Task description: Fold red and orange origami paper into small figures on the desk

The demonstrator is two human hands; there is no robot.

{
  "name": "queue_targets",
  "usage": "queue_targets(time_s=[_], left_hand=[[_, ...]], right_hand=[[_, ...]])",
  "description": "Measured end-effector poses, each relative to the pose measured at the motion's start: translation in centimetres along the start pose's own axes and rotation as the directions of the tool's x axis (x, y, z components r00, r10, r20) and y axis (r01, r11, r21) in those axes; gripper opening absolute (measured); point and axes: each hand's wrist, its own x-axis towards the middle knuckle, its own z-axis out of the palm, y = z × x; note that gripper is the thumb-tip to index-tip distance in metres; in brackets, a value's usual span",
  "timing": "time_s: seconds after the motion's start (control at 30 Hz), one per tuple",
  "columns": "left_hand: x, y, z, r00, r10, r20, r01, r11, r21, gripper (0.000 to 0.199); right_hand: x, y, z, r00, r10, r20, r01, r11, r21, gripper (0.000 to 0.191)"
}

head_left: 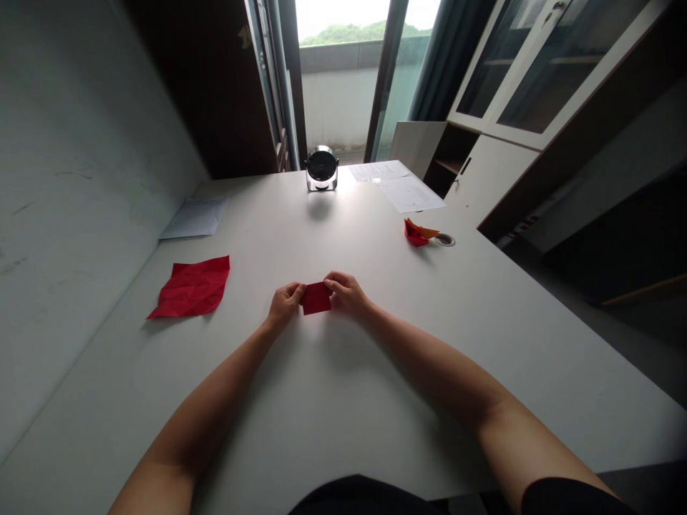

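Note:
A small folded piece of red paper [317, 299] is held up between my two hands over the middle of the white table. My left hand [287, 300] pinches its left edge, thumb in front. At its upper right corner, the thumb and fingers of my right hand [345, 287] are closed on it. A larger creased red sheet [194, 287] lies on the table to the left, touched by neither hand.
Orange and red folded paper [418, 232] sits at the right beside a roll of tape [445, 240]. A round black device [322, 167] stands at the back edge of the table [322, 429]. Printed papers [411, 194] lie back right, and a packet [195, 217] back left by the wall.

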Motion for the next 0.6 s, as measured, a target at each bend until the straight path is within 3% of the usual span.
queue_targets(time_s=[0.6], left_hand=[[-0.3,0.46,-0.03,0.997,0.07,-0.015,-0.067,0.99,0.122,0.039]], right_hand=[[0.22,0.99,0.1,0.996,0.009,-0.085,-0.019,0.992,-0.123,0.026]])
